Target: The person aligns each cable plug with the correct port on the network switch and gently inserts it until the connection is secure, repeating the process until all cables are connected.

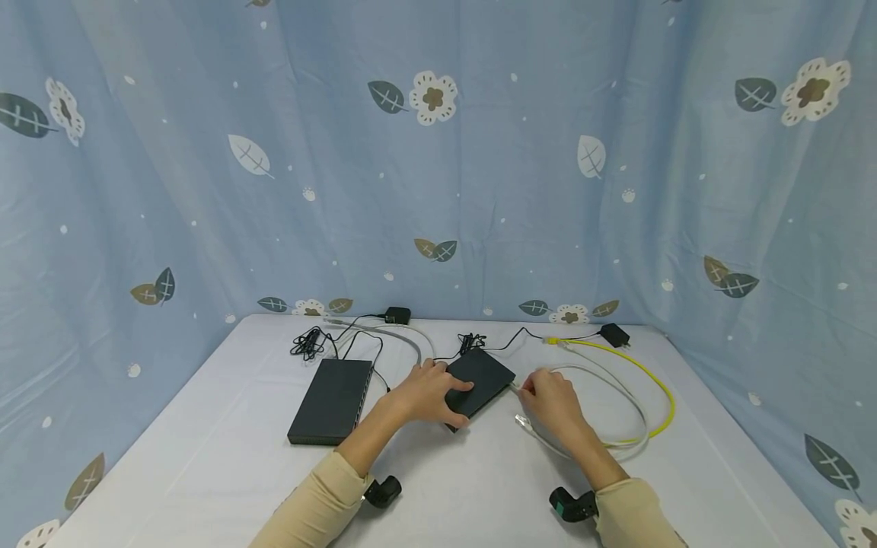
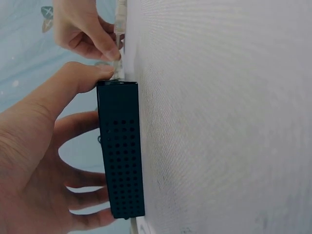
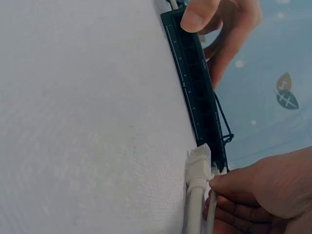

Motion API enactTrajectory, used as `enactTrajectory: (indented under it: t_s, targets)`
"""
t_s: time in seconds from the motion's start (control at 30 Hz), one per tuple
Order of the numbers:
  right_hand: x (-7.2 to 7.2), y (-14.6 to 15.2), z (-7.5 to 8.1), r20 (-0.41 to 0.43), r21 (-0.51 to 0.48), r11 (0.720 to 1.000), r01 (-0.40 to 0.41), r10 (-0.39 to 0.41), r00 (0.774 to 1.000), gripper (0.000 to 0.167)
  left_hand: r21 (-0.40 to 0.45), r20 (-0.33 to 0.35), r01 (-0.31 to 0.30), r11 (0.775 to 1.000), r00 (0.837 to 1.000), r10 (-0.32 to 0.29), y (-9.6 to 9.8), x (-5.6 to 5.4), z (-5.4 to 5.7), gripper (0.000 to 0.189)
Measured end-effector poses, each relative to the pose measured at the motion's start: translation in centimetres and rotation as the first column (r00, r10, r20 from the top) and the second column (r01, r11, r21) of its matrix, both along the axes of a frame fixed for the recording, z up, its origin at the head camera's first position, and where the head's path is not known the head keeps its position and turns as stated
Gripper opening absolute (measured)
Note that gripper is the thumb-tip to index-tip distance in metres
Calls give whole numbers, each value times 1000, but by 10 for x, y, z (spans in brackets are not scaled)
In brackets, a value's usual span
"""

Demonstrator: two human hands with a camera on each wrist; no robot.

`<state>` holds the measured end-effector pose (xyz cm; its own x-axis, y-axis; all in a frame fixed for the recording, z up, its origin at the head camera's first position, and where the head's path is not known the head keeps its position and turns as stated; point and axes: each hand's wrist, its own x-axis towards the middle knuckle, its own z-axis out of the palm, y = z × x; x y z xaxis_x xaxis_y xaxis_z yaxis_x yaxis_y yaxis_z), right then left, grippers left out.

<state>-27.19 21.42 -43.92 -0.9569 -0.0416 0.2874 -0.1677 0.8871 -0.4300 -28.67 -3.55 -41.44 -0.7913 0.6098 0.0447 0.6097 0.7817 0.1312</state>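
Observation:
In the head view a small black network switch (image 1: pixel 483 377) lies at an angle on the white table. My left hand (image 1: pixel 432 396) holds it, thumb at the row of ports (image 3: pixel 195 83) and the other fingers around its far side. The plug end of a white network cable (image 3: pixel 212 204) is pinched between thumb and finger of my right hand (image 1: pixel 551 399), right at the end port of the switch; my fingers partly hide the plug. Close beside it lies a loose cable's clear-tipped plug (image 3: pixel 198 168). Vent holes cover the switch's side (image 2: pixel 124 161) in the left wrist view.
Left of my hands lies a larger black switch (image 1: pixel 330 399). Behind stand two black power adapters (image 1: pixel 397 315) with bundled cords (image 1: pixel 308 344). A yellow cable (image 1: pixel 668 392) loops on the right among white ones. A patterned blue curtain (image 1: pixel 438 190) hangs behind the table.

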Motion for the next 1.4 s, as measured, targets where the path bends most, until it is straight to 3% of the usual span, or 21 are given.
enactTrajectory:
  t_s: [0.93, 1.4]
  targets:
    - [2, -6, -4, -101, 80, 997, 17, -9, 995, 16, 24, 15, 1, 1000, 1000, -2, 0, 0, -2, 62]
    - [0, -7, -5, -88, 88, 996, 23, -15, 996, 15, 24, 15, 3, 1000, 1000, -4, 1, 0, -1, 62]
